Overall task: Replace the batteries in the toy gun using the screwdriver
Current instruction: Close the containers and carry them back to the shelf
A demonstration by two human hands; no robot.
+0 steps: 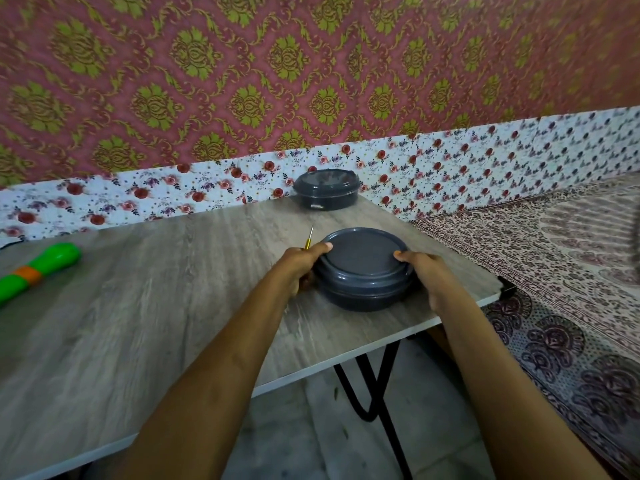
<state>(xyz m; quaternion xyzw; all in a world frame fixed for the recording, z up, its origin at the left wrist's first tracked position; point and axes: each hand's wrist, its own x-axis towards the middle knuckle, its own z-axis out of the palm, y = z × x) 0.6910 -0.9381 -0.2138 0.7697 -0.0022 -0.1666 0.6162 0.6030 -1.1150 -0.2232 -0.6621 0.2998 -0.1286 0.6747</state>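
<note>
A round dark grey lidded container (363, 258) stands near the right end of the wooden table (156, 323). My left hand (301, 268) grips its left side, thumb on the lid's rim, and also holds a yellow-handled screwdriver (309, 240) whose metal tip points up and away. My right hand (424, 275) grips the container's right side, thumb on the rim. The green toy gun with an orange band (38, 268) lies at the table's far left edge, partly out of frame.
A second dark grey lidded container (325, 189) sits at the table's back edge against the floral wall strip. The table's right corner (505, 291) is close to my right hand. A patterned bed cover (571, 271) lies to the right. Black table legs (374, 393) show below.
</note>
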